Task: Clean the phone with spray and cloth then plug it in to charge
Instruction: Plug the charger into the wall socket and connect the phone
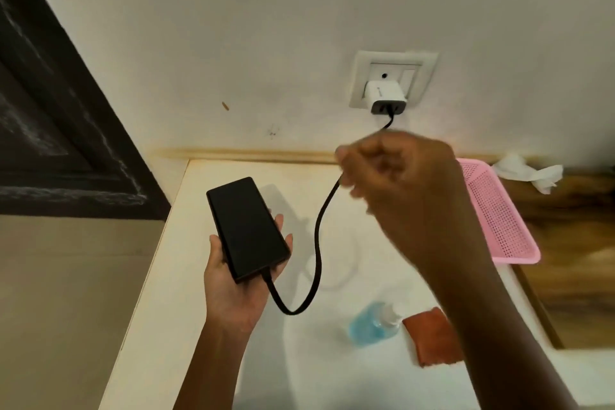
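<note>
A black phone [248,228] lies screen up in my left hand [229,290], held above the white table [186,343]. A black cable [317,243] is plugged into the phone's near end. It loops down, then rises to a white charger [386,95] seated in the wall socket [392,77]. My right hand [399,183] is raised and blurred, fingers curled around the cable's upper part. A bottle of blue spray [372,323] lies on the table beside an orange-red cloth [432,336], both below my right forearm.
A pink perforated tray [499,216] sits at the table's right edge, with crumpled white tissue [529,173] behind it on a wooden surface. A dark framed panel [60,130] fills the left wall. A faint clear ring lies on the table near the cable's loop.
</note>
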